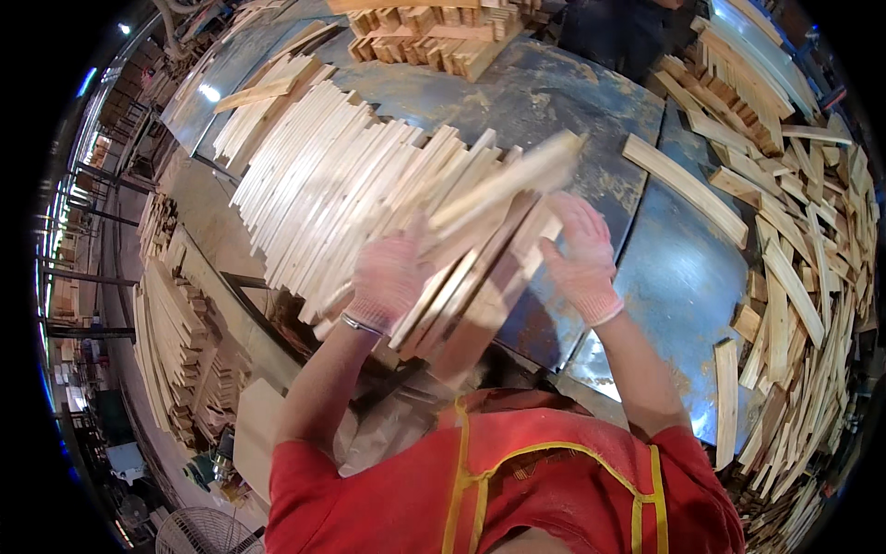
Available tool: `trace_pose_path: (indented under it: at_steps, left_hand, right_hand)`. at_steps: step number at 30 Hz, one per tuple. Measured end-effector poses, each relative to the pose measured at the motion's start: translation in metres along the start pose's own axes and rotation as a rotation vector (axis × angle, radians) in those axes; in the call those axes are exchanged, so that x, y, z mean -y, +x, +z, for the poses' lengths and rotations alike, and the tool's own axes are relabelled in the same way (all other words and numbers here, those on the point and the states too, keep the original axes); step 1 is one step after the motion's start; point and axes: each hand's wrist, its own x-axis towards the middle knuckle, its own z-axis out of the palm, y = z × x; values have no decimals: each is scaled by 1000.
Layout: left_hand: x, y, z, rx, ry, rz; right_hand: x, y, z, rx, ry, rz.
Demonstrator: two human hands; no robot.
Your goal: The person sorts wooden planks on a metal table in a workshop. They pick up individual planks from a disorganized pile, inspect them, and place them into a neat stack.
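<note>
A row of pale wooden strips (323,175) lies side by side on the metal table, running toward me. My left hand (389,277), in a thin knit glove, is over the strips at the row's near right; motion smears its fingers. One blurred wooden strip (517,180) lies tilted across the row's right end, its lower end by my left fingertips. My right hand (583,254), also gloved, is at the right side of the last boards (489,286), thumb and fingers apart. Whether it touches them is hard to tell.
A stack of wood blocks (434,42) stands at the table's far side. Loose offcuts (803,249) pile up on the right. One single strip (688,189) lies on the metal tabletop (669,295). More stacked boards (175,342) stand low on the left, near a fan (208,533).
</note>
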Motion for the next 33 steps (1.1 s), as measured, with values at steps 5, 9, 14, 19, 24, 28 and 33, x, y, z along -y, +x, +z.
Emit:
trace_pose_path:
  at_steps: [5,9,14,19,24,28,33]
  left_hand:
    - [84,26,89,-65,-273,-319]
    - [90,30,87,16,-302,-338]
    - [63,17,69,-112,-26,-282]
    - [-11,-12,134,-402,-68,142]
    - [13,-13,125,-582,-103,-153]
    - [26,-29,109,-526,223,-100]
    - [34,-33,163,-549,370,-45]
  right_hand:
    - [-8,-101,106,405,-210,608]
    - [2,-100,158,126,242,858]
    - [1,-63,178,-148,1340,1022]
    - [-13,-74,156,204,1296,865]
    - [-100,-118,30,138,928,662]
    - [-172,-168,-36,-52,943,978]
    - [-234,-207,-69,-14,1051,931]
